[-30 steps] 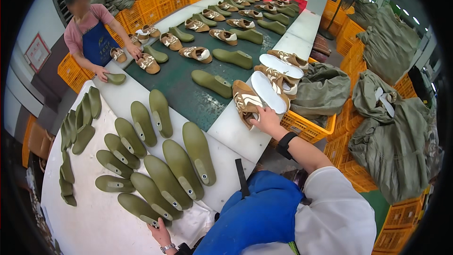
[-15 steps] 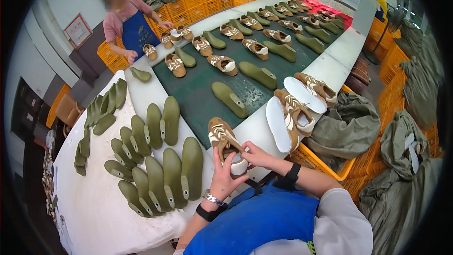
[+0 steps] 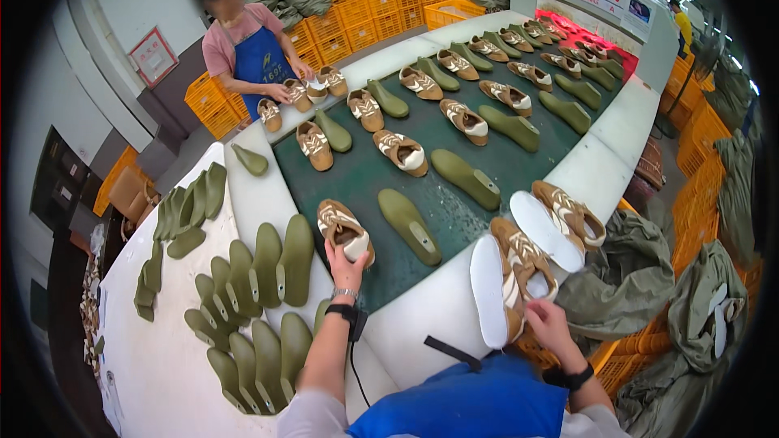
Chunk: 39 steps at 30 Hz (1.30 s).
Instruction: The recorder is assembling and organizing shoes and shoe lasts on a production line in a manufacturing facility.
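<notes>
My left hand (image 3: pixel 347 270) grips the heel end of a brown shoe with white stripes (image 3: pixel 334 217), which rests on the green belt (image 3: pixel 341 182) at its near left corner. Beside that shoe lies an olive-green shoe last (image 3: pixel 408 225). My right hand (image 3: pixel 549 326) is by the heel of another brown laced shoe (image 3: pixel 529 264), its fingers loosely bent and apart, with nothing seen in them. Whether its fingertips touch that shoe I cannot tell. A white insole-shaped piece (image 3: pixel 489 292) lies along the shoe's left side, and a similar white piece (image 3: pixel 542 231) lies beside a second shoe (image 3: pixel 574 215).
Olive lasts (image 3: pixel 268 264) stand in rows on the white table (image 3: pixel 154 349) at left. Shoes and lasts line the belt into the distance. A co-worker (image 3: pixel 256 53) handles shoes across the belt. Orange crates (image 3: pixel 633 357) with grey-green cloth (image 3: pixel 621 276) stand at right.
My left hand has carried the shoe forward and left onto the belt. My right hand has let go of it and moved right to the other shoes. The co-worker's hands have reached the shoes.
</notes>
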Each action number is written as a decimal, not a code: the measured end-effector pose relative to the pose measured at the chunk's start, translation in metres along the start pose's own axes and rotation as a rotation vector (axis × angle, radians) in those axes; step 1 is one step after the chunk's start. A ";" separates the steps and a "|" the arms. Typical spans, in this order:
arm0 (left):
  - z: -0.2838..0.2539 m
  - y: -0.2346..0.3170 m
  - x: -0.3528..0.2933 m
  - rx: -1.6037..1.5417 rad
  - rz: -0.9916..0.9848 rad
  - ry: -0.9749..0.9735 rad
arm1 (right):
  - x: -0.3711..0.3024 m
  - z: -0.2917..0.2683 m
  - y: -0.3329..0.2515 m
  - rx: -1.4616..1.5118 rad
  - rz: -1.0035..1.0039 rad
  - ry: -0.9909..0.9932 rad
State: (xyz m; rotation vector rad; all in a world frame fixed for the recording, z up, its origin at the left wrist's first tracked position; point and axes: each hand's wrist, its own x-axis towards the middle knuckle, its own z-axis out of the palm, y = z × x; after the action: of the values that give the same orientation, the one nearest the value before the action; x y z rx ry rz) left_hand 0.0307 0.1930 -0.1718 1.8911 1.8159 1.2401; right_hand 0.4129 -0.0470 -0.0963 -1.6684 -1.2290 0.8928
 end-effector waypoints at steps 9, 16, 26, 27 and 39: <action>0.083 -0.060 0.095 0.112 -0.209 -0.441 | -0.015 0.016 -0.002 -0.172 0.108 -0.080; -0.064 0.032 -0.007 0.154 0.132 -0.479 | 0.001 0.027 0.021 -0.389 0.105 0.079; -0.206 -0.015 -0.215 0.772 -0.242 -0.015 | 0.015 0.024 0.016 -0.594 0.057 -0.256; -0.205 -0.012 -0.216 0.806 -0.192 -0.010 | 0.017 0.023 0.017 -0.573 0.049 -0.244; -0.214 -0.001 -0.225 0.766 -0.134 -0.071 | -0.018 0.080 -0.041 -0.590 -0.627 0.061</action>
State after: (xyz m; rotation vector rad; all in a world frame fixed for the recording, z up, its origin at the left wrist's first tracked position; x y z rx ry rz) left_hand -0.0894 -0.0906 -0.1319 2.0474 2.5565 0.4313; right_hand 0.3217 -0.0409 -0.0876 -1.5509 -1.9431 0.0899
